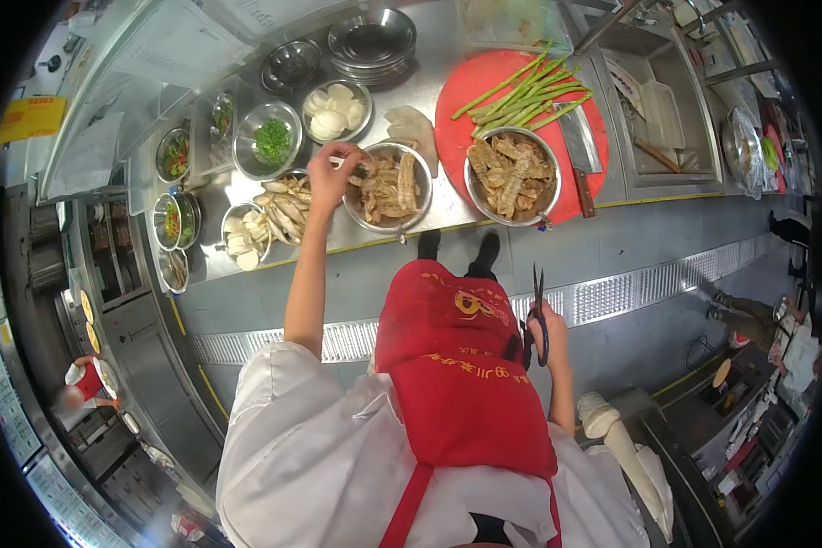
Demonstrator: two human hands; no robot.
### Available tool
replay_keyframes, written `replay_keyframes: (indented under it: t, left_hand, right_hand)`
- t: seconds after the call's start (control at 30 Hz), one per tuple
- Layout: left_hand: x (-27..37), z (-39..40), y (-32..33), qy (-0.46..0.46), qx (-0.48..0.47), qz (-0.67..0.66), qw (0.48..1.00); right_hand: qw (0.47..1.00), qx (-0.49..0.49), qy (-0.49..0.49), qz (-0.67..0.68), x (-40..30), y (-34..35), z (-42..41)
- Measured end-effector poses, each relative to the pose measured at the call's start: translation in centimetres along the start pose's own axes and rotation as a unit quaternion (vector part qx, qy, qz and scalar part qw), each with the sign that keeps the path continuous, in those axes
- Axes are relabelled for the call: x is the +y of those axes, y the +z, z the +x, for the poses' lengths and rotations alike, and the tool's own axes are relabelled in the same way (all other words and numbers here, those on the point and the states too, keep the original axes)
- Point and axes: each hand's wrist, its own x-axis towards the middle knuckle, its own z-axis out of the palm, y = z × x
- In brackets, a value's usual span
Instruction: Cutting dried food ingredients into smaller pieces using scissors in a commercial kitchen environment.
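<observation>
My left hand (330, 179) is at the left rim of a steel bowl (421, 209) with brown, wrinkled strips of food (387, 188) in it. Something small and white shows at its fingers; whether they grip it is unclear. Low beside my red apron (472, 411), my right hand (555, 337) holds scissors (537, 301) with dark handles, blades pointing toward the counter. A second steel bowl (555, 195) with similar brown strips (510, 175) stands partly on the round red cutting board (455, 103). Green asparagus-like stalks (531, 96) and a cleaver (579, 140) lie on that board.
Left on the steel counter (452, 198) are bowls of chopped greens (272, 142), white slices (334, 113) and pale chunks (245, 233). Stacked steel bowls (372, 41) stand behind. A sink (664, 164) is at right. Another person (88, 380) works at far left.
</observation>
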Motion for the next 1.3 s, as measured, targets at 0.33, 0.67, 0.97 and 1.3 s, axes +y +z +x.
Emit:
replay_keyframes:
  t: [0.33, 0.67, 0.97, 1.3]
  left_hand:
    - [13.6, -3.9, -10.2, 0.151, 0.05, -0.23, 0.96]
    - [18.0, -6.3, -11.1, 0.303, -0.055, -0.267, 0.913]
    - [14.5, -6.4, -7.7, 0.139, -0.128, -0.105, 0.976]
    - [13.1, -6.0, -6.6, 0.072, -0.169, -0.076, 0.98]
  right_hand:
    - [0.987, -0.018, -0.152, 0.048, -11.1, 2.4, 1.1]
    - [0.947, 0.019, -0.286, 0.142, -26.2, -2.3, -0.2]
    - [0.918, 0.251, -0.233, -0.198, -25.0, -2.4, -0.6]
    - [0.937, 0.224, -0.131, -0.233, -22.0, -3.0, 0.3]
